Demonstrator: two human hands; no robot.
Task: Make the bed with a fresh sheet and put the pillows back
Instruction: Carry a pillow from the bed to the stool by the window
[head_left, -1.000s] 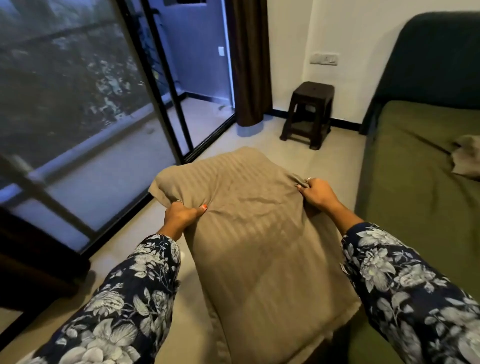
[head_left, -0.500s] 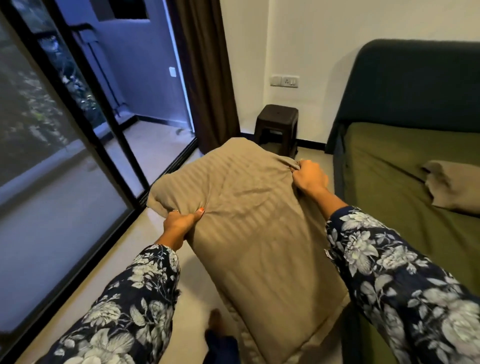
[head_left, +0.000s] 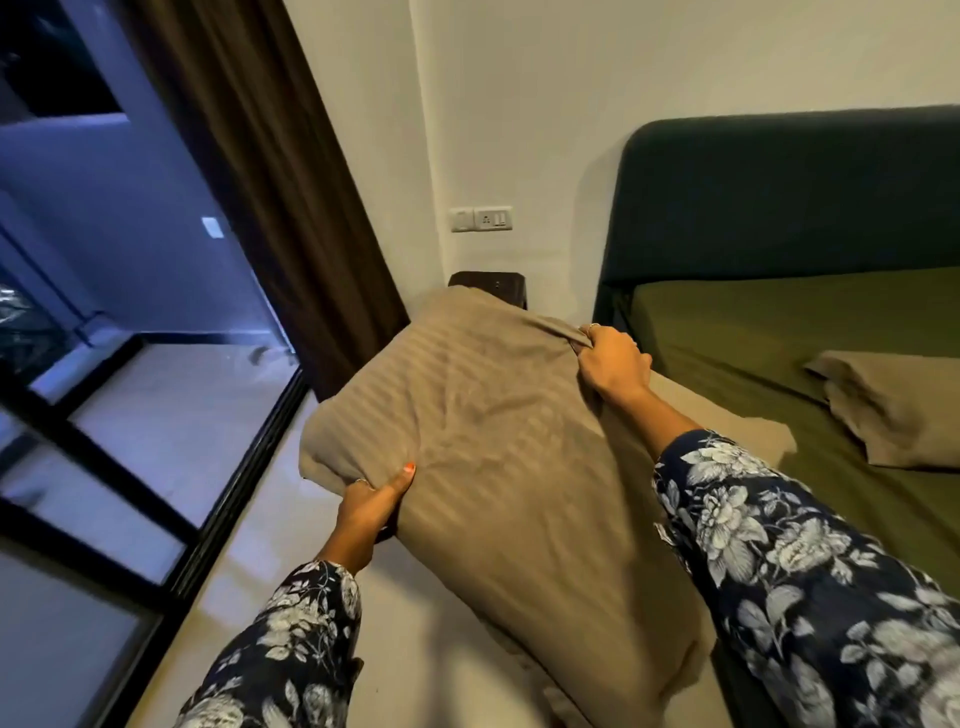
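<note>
Your left hand (head_left: 370, 512) pinches the near left corner of the tan striped pillow (head_left: 498, 447), thumb on top, while your right hand (head_left: 613, 364) bunches its far right corner in curled fingers. You hold the pillow in the air beside the bed (head_left: 753, 332), its right edge overlapping the green sheet (head_left: 727, 322). A second tan pillow (head_left: 893, 410) lies on the sheet, below the dark headboard (head_left: 789, 192)

The pillow (head_left: 498, 467) gripped between the left hand (head_left: 370, 506) and the right hand (head_left: 613, 364) is tan with faint woven stripes. Both sleeves are dark navy with a white floral print. Right of the right hand, the sheet (head_left: 727, 322) is olive green, the second pillow (head_left: 893, 410) tan, the headboard (head_left: 779, 192) dark teal. Beyond the left hand hangs a dark brown curtain (head_left: 270, 171).
</note>
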